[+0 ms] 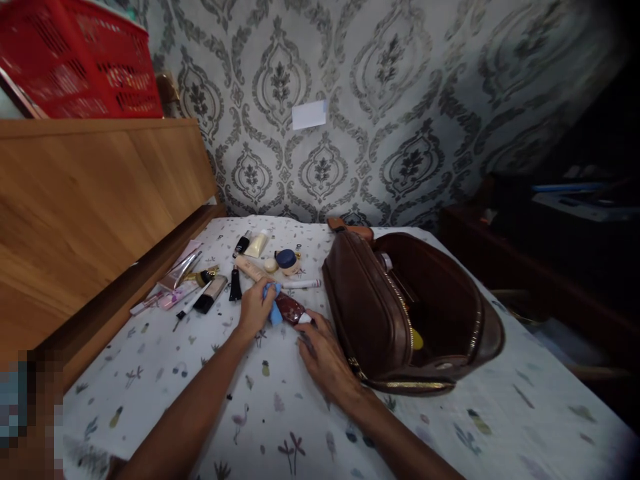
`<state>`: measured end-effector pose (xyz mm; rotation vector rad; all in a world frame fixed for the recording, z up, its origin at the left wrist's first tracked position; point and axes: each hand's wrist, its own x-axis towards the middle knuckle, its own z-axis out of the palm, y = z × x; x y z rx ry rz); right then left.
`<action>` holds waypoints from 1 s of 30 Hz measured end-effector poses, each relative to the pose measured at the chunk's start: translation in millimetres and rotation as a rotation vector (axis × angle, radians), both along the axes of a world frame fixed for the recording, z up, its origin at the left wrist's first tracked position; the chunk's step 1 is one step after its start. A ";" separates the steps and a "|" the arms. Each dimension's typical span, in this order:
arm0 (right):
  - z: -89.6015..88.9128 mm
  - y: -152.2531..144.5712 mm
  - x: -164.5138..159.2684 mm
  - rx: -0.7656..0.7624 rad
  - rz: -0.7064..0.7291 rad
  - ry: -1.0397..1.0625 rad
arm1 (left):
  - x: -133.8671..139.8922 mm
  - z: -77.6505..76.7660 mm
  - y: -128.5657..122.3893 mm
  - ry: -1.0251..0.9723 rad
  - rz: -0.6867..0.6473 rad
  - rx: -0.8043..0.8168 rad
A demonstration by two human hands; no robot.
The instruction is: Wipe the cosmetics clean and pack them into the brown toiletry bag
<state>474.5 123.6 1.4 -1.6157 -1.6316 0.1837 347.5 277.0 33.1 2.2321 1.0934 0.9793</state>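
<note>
Left hand (pixel 256 308) pinches a blue cloth (pixel 273 308) against the dark red tube (pixel 290 309), right hand (pixel 325 357) steadying its end; wiping underway, other cosmetics (pixel 210 283) beyond untouched, open brown bag (pixel 400 313) just right.

The single head-worn camera looks forward and down from close above the patterned bedsheet (pixel 280 427), facing the damask wallpaper (pixel 400 100), with the wooden headboard (pixel 90 200) at left.

My left hand (pixel 256 308) presses a blue cloth (pixel 273 303) against a dark red tube (pixel 290 309), which my right hand (pixel 325 357) steadies. An open brown bag (pixel 380 320) sits just beside it on the patterned sheet (pixel 280 427).
</note>
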 end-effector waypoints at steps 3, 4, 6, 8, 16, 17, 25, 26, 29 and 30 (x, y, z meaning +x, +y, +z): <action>3.7 -1.2 -0.8 0.005 -0.004 -0.023 | 1.0 1.7 -2.4 -0.012 -0.033 0.006; 4.5 -1.6 -1.2 0.010 -0.007 -0.028 | 1.1 2.0 -2.7 -0.017 -0.047 0.007; 4.9 -2.0 -2.1 0.023 -0.014 -0.035 | 1.0 2.1 -2.7 -0.025 -0.067 0.011; 3.5 -1.7 -3.0 0.034 -0.021 -0.040 | 0.5 2.2 -2.2 -0.027 -0.074 0.017; -7.0 1.1 -5.0 0.090 -0.053 -0.045 | -3.1 3.9 -0.8 0.007 -0.016 0.101; -7.3 1.1 -4.9 0.090 -0.058 -0.041 | -4.5 4.2 0.5 0.008 -0.004 0.110; 4.3 -0.6 0.9 0.041 -0.010 0.070 | -11.6 4.3 9.1 -0.008 -0.032 0.087; 5.0 -0.6 0.9 0.038 -0.021 0.085 | -10.3 3.4 7.6 0.000 -0.072 0.088; 4.6 -0.3 -0.3 0.026 -0.046 0.107 | -5.9 0.5 1.8 0.056 -0.183 0.124; 4.1 -0.2 -0.8 0.022 -0.046 0.115 | -4.8 0.0 0.1 0.078 -0.201 0.137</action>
